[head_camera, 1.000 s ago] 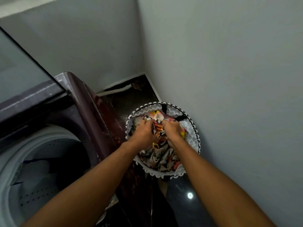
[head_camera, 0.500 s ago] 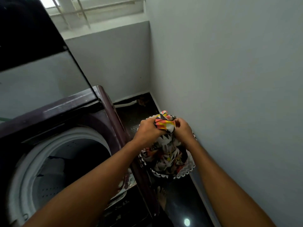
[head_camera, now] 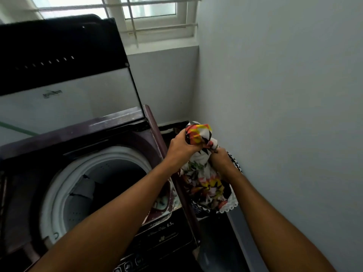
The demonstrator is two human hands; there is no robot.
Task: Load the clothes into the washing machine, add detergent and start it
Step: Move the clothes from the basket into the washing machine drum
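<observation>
Between the washing machine and the right-hand wall, both hands are closed on one bundle of patterned cloth point(head_camera: 204, 173): the left hand point(head_camera: 181, 147) is fisted around its bunched top, and the right hand point(head_camera: 221, 160) grips it just below and to the right, the two hands nearly touching. From them the cloth hangs down over the laundry basket point(head_camera: 233, 204), whose white scalloped rim shows beneath it; whether the lower end is clear of the basket cannot be told. Left of the hands stands the washing machine point(head_camera: 149, 138) with its lid point(head_camera: 64, 75) propped up, and its drum point(head_camera: 88, 185) open, with some pale fabric already lying inside. Loading looks to be the step in hand, with detergent and starting yet to come. The next move probably calls for carrying the bundle leftward over the machine's maroon side edge, high enough that the trailing cloth does not snag, then letting go over the drum.
</observation>
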